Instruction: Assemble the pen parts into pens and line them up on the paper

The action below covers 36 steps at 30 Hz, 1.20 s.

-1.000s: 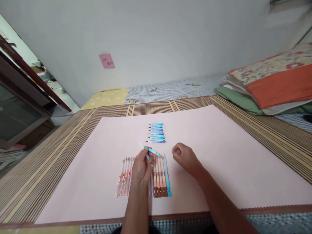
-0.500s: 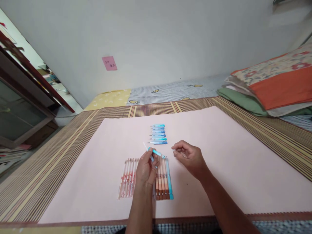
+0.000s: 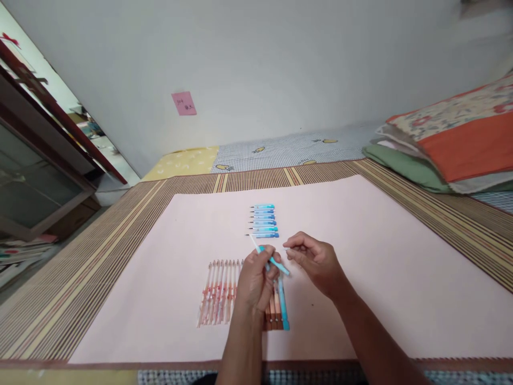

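My left hand [image 3: 253, 280] is closed around a light blue pen barrel [image 3: 280, 266], which slants down to the right. A thin white stick [image 3: 254, 241] pokes up from the same fingers; its lower part is hidden. Just to the right, my right hand [image 3: 315, 260] pinches a tiny pale piece [image 3: 285, 248] too small to name. Beyond the hands lies a column of several short blue pens [image 3: 263, 221], dark tips to the left. Nearer me are pink-and-white pens [image 3: 218, 291], brown-ended pens [image 3: 273, 316] partly under my left arm, and one light blue pen [image 3: 284, 305].
A pale pink sheet [image 3: 132, 299] covers much of a striped mat [image 3: 88, 278]. Folded bedding with an orange-edged pillow [image 3: 468, 149] is piled at the right. Behind stands a wall with a pink note [image 3: 184, 103].
My left hand has shifted right and turned, so the blue barrel tilts more steeply downward, closer to my right hand. More pink-and-white pens show. The right hand keeps its pinch.
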Available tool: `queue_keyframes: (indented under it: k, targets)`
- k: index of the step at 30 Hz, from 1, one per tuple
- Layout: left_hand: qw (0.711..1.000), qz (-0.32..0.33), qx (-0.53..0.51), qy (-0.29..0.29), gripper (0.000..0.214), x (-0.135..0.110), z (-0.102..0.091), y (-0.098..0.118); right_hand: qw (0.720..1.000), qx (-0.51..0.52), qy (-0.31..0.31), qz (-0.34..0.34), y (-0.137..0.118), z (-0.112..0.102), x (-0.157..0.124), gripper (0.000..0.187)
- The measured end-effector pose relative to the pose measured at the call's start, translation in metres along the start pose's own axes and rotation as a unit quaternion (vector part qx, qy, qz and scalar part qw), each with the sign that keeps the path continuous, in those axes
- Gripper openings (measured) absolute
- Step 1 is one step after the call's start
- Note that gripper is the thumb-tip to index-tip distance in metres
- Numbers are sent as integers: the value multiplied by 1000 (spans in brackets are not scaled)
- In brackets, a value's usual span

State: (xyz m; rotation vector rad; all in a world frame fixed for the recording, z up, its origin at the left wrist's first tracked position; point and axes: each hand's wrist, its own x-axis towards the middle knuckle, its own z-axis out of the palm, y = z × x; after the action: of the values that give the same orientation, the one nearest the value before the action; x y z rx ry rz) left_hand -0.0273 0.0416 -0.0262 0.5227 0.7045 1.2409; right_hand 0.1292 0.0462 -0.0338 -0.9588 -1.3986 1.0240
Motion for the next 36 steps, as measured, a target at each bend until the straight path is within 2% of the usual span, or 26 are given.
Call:
queue_keyframes:
  k: [4, 12, 15, 20, 22, 26, 29, 32, 36]
  targets:
    - [998, 9, 57, -12, 32, -1, 7, -6, 1000, -24, 3, -19, -4, 4, 0, 7]
    - [988, 84, 123, 35, 29, -2, 9, -10, 998, -61, 6, -32, -10, 9, 0, 7]
    - [988, 85, 118, 51, 29, -3, 10, -10, 997, -70, 15, -39, -8, 10, -1, 7]
    - [993, 61, 93, 50, 34, -3, 11, -9, 984, -134, 22, -112, -4, 12, -1, 13]
    - [993, 62, 90, 55, 34, -3, 11, -9, 982, -147, 22, -120, -4, 13, -1, 13]
    - [985, 96, 122, 79, 31, -3, 9, -10, 995, -87, 29, -27, -7, 11, -2, 10]
    - [976, 134, 153, 83, 28, -3, 7, -7, 998, -31, 23, 39, -7, 7, -2, 14]
    - [976, 145, 151, 60, 26, -4, 5, -4, 998, 19, 18, 52, -4, 3, -1, 16]
    - [984, 117, 127, 38, 27, -4, 7, -5, 998, 52, 22, 42, -2, 3, 0, 16]
